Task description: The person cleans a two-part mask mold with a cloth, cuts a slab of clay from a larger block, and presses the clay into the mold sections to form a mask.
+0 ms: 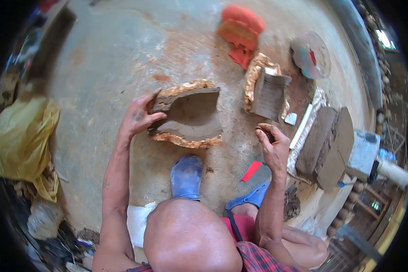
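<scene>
My left hand (139,116) grips the left end of a hollow mould (186,139), its thumb over the inner edge and its fingers round the outside. The mould has a rough, pale-brown outer wall and a smooth lining of grey clay (197,109). It lies on the floor, open side up. To its right, my right hand (276,147) is raised, fingers closed in a pinch on a small dark lump (265,133) that looks like clay. A second mould piece (252,84) with a curved grey clay sheet (269,96) lies just beyond that hand.
A red strip (251,171) lies near my blue shoes (187,177). On the right are a thick clay block (319,143), a white stick (301,127) and a small white piece (291,119). Farther off are orange cloth (241,27) and a round slab (310,54). A yellow bag (25,138) sits left.
</scene>
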Motion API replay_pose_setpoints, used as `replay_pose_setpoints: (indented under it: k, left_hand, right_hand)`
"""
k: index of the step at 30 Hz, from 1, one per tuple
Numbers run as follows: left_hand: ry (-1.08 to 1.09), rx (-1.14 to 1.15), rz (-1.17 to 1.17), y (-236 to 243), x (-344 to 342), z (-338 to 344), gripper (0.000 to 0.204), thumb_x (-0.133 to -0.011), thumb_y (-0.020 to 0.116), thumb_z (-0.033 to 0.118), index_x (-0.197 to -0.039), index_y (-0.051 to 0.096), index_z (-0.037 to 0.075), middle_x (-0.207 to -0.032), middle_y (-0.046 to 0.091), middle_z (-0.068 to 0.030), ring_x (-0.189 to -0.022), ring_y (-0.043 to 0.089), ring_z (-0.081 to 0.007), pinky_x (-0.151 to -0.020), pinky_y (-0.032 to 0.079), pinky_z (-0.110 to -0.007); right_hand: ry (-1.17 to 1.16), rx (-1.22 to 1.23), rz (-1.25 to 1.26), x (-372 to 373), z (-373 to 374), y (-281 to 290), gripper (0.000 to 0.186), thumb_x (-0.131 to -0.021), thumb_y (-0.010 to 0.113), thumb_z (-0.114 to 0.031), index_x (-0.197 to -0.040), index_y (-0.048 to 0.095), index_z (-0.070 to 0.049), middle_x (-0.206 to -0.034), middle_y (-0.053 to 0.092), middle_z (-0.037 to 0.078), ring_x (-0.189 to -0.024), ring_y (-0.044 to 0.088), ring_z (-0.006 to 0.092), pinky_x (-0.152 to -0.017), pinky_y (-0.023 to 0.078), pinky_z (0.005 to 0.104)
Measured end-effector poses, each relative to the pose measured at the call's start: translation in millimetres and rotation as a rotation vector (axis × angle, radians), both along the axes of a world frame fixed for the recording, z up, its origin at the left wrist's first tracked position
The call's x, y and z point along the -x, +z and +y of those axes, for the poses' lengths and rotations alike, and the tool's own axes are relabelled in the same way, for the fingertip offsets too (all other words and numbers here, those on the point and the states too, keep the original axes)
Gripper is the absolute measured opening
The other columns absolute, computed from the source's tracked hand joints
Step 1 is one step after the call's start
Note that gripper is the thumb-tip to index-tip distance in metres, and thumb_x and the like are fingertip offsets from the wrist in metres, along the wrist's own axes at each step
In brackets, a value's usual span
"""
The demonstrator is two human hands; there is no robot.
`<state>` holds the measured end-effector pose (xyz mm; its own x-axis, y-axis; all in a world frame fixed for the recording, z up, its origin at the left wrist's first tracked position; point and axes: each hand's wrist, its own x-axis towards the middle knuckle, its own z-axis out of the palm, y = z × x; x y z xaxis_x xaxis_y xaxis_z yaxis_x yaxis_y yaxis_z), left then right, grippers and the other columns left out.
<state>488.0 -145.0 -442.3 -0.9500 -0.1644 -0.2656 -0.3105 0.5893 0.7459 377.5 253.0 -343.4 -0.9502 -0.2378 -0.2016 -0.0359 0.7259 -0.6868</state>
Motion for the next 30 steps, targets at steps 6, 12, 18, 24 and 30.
replay_pose_setpoints:
  k: [6, 12, 18, 24, 30]
  left_hand:
    - [-0.065, -0.203, 0.124, -11, 29, -24, 0.088, -0.066, 0.091, 0.015, -0.148, 0.059, 0.005, -0.111, 0.074, -0.02, -0.1, 0.071, -0.0374, -0.093, 0.056, -0.042]
    - [-0.523, 0.047, -0.144, 13, 123, -3, 0.087, -0.066, 0.087, 0.007, -0.149, 0.061, 0.016, -0.127, 0.071, -0.0188, -0.119, 0.067, -0.0363, -0.102, 0.053, -0.044]
    - [-0.648, 0.302, 0.166, 29, 134, 9, 0.099, -0.067, 0.091, 0.01, -0.157, 0.053, 0.023, -0.159, 0.052, -0.0148, -0.145, 0.049, -0.0369, -0.117, 0.047, -0.047]
    - [0.088, -0.233, 0.049, 2, 44, 4, 0.082, -0.091, 0.081, 0.027, -0.161, 0.044, 0.008, -0.156, 0.055, -0.0157, -0.143, 0.052, -0.0343, -0.121, 0.04, -0.042]
    - [0.535, -0.76, -0.125, -18, -60, 53, 0.057, -0.113, 0.052, 0.041, -0.148, 0.056, -0.003, -0.135, 0.065, -0.008, -0.124, 0.057, -0.0141, -0.108, 0.043, -0.032]
  right_hand:
    - [-0.1, -0.444, -0.153, -32, 175, 13, 0.034, -0.092, 0.075, -0.025, -0.113, 0.078, 0.002, -0.088, 0.076, 0.01, -0.08, 0.069, 0.0164, -0.076, 0.054, 0.0319]
    - [-0.661, -1.11, -0.246, -136, 403, 36, 0.037, -0.09, 0.076, -0.031, -0.112, 0.08, -0.002, -0.099, 0.079, 0.021, -0.092, 0.077, 0.0322, -0.087, 0.058, 0.0419]
    - [-0.63, -0.883, -0.062, -129, 332, -4, 0.049, -0.099, 0.068, -0.037, -0.133, 0.071, -0.001, -0.124, 0.074, 0.025, -0.115, 0.072, 0.0358, -0.103, 0.054, 0.0424]
    - [-0.209, -0.222, -0.06, -93, 95, -43, 0.033, -0.098, 0.074, -0.024, -0.117, 0.076, 0.002, -0.107, 0.078, 0.018, -0.097, 0.076, 0.0282, -0.089, 0.058, 0.0389]
    - [-0.287, -0.616, -0.117, -100, 54, -78, 0.08, -0.082, 0.086, -0.028, -0.148, 0.049, 0.001, -0.139, 0.054, 0.028, -0.129, 0.056, 0.045, -0.105, 0.049, 0.0488]
